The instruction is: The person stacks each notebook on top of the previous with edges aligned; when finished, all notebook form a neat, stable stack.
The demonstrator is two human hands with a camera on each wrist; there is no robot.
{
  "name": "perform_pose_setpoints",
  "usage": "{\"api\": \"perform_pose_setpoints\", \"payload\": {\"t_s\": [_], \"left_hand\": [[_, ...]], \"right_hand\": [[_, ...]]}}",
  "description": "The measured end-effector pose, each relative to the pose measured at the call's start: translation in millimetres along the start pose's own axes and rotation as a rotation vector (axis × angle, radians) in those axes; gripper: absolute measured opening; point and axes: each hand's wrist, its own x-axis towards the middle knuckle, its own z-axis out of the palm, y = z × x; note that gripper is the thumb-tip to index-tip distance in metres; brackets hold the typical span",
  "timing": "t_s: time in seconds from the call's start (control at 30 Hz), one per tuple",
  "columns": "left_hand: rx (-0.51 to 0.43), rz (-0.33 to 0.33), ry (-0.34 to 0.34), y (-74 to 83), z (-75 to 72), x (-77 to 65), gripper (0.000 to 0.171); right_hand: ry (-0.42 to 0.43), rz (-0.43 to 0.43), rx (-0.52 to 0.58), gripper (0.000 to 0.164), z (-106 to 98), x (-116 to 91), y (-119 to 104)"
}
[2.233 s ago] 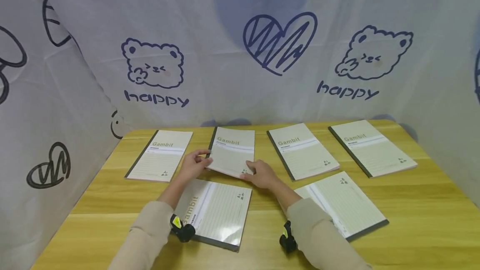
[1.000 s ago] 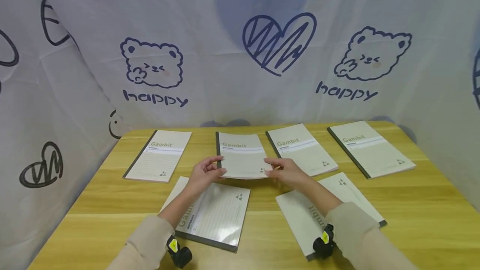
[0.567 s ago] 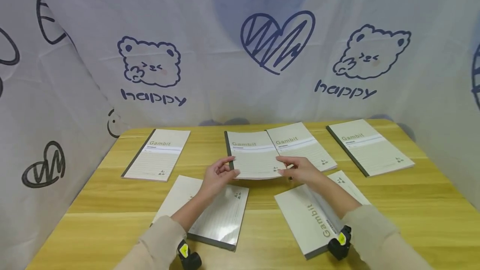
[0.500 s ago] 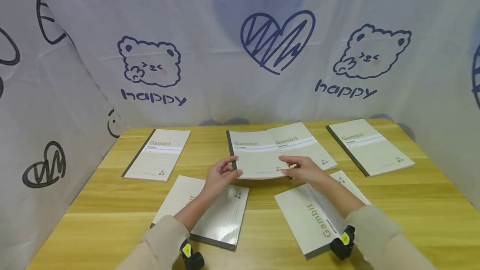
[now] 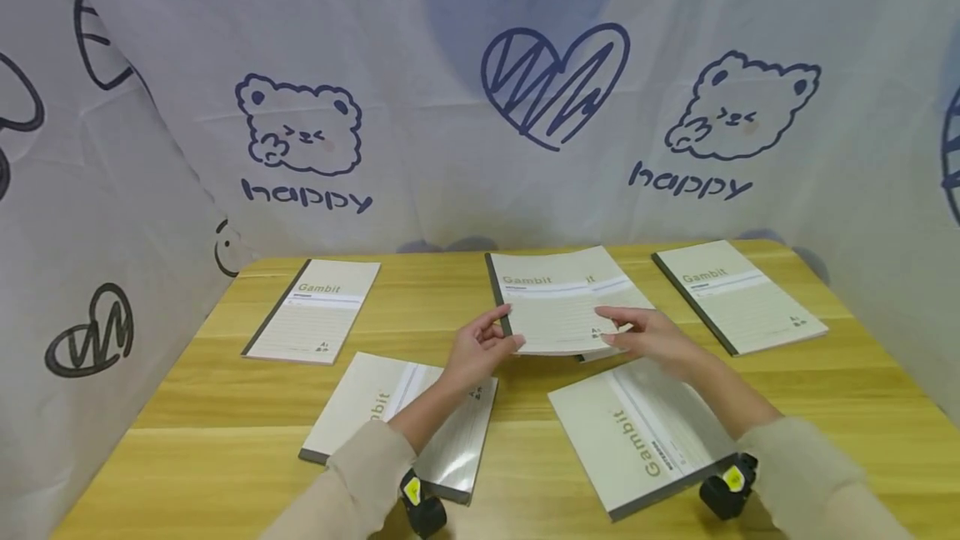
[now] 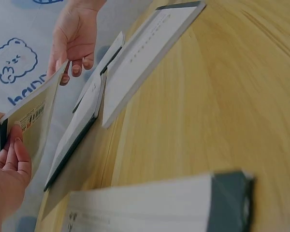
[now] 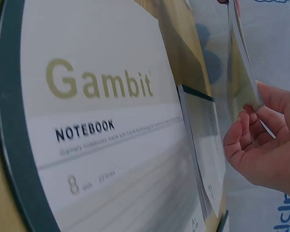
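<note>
A pale Gambit notebook [image 5: 551, 315] with a dark spine is held up off the table between my two hands. My left hand [image 5: 480, 348] pinches its spine edge, thumb on the cover and fingers beneath. On the opposite edge, near the lower right corner, my right hand [image 5: 656, 338] pinches it the same way. In the left wrist view the back cover of the held notebook [image 6: 36, 116] shows a barcode, and a gap separates it from the books below. Behind and partly under it lies another notebook [image 5: 611, 273], most of its cover hidden.
One notebook [image 5: 313, 311] lies at the back left and another [image 5: 738, 298] at the back right. Nearer me, a sideways notebook [image 5: 360, 407] lies partly under my left forearm, and a turned notebook [image 5: 637, 440] under my right. A printed cloth [image 5: 420, 107] hangs behind the wooden table [image 5: 187, 440].
Both hands have lifted the notebook from its spot in the back row and carried it rightward. It now overlaps the neighbouring notebook in the head view. The other notebooks have stayed put.
</note>
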Motion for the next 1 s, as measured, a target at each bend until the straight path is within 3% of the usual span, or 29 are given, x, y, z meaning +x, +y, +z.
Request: {"api": "perform_pose_setpoints", "payload": {"t_s": [0.3, 0.53, 1.0], "left_hand": [[0.014, 0.032, -0.025, -2.0, 24.9, 9.3, 0.054], [-0.036, -0.010, -0.004, -11.0, 46.1, 17.3, 0.055], [-0.060, -0.026, 0.133, -29.6, 81.0, 31.4, 0.056]], "right_hand": [[-0.037, -0.008, -0.075, 0.057, -25.7, -9.7, 3.9], [-0.005, 0.067, -0.044, 0.057, -41.2, -9.8, 8.0], [0.058, 0.100, 0.037, 0.054, -54.3, 6.0, 29.1]]}}
